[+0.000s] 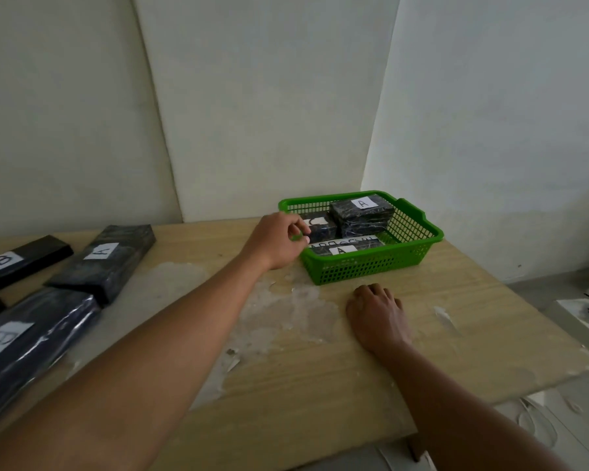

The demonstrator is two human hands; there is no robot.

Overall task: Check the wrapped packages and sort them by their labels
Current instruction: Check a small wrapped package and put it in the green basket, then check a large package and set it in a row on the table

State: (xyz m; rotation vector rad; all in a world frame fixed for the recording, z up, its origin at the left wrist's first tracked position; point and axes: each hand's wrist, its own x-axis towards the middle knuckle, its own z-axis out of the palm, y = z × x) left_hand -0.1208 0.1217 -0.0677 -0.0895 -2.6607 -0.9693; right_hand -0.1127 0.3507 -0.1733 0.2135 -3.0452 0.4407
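Note:
A green plastic basket point(371, 263) stands at the table's far right and holds three dark wrapped packages. One labelled A point(363, 214) lies on top at the back, one labelled C point(322, 227) at the left, and another A point(342, 249) along the front. My left hand point(278, 241) reaches to the basket's left rim, its fingers curled over the rim beside the C package. My right hand point(378, 316) rests palm down on the table in front of the basket and holds nothing. On the left lie a package labelled A point(102, 260), a black one labelled B point(21, 260) and a large one labelled B point(24, 345).
The wooden table point(286, 368) has worn white patches in its middle. Its right edge drops to a littered floor point(558, 419). White walls close off the back and the right side behind the basket.

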